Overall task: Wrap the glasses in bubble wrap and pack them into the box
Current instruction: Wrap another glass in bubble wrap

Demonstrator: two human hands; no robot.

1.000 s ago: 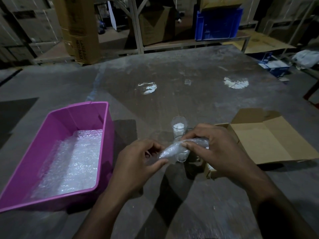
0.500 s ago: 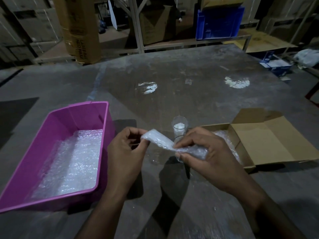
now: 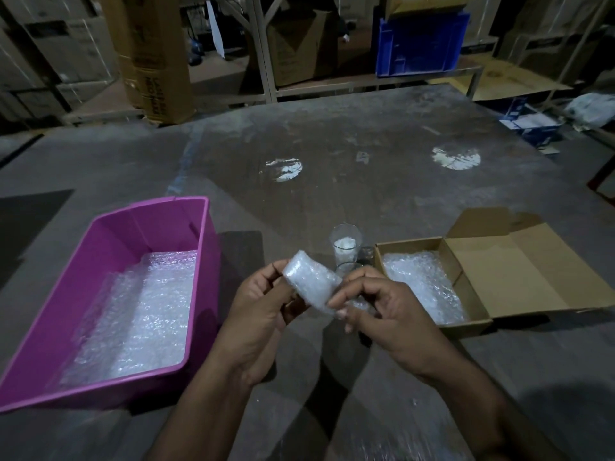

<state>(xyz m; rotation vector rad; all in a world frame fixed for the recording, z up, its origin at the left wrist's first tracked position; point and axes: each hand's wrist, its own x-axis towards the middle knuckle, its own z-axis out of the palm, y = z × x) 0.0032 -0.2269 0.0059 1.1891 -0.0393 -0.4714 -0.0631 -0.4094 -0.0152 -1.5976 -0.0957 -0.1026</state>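
A dim storeroom, with racks of cartons and a blue crate (image 3: 422, 41) along the far wall, and in front of them a broad grey table (image 3: 332, 154) scuffed with pale patches. Take the open cardboard box (image 3: 472, 314) as the marker: it sits on the table with its lid flap folded back, and a layer of bubble wrap (image 3: 422, 287) lies inside it. Just beside its near-left corner, held above the table, is a small bubble-wrapped bundle (image 3: 311, 281), which may well have a glass inside, though the wrapping is too cloudy to be sure. The left hand (image 3: 259, 311) has its fingers curled round the bundle's far end; the right hand (image 3: 382, 311) pinches the loose wrap at the end nearer the box, finger and thumb closed on it. Right behind the hands, touching or nearly touching the box's left wall, stands an upright clear glass (image 3: 345, 244) with something white in it, and another rim shows just in front of it. Well to the left of the box sits a pink plastic tub (image 3: 100, 247) holding more sheets of bubble wrap.
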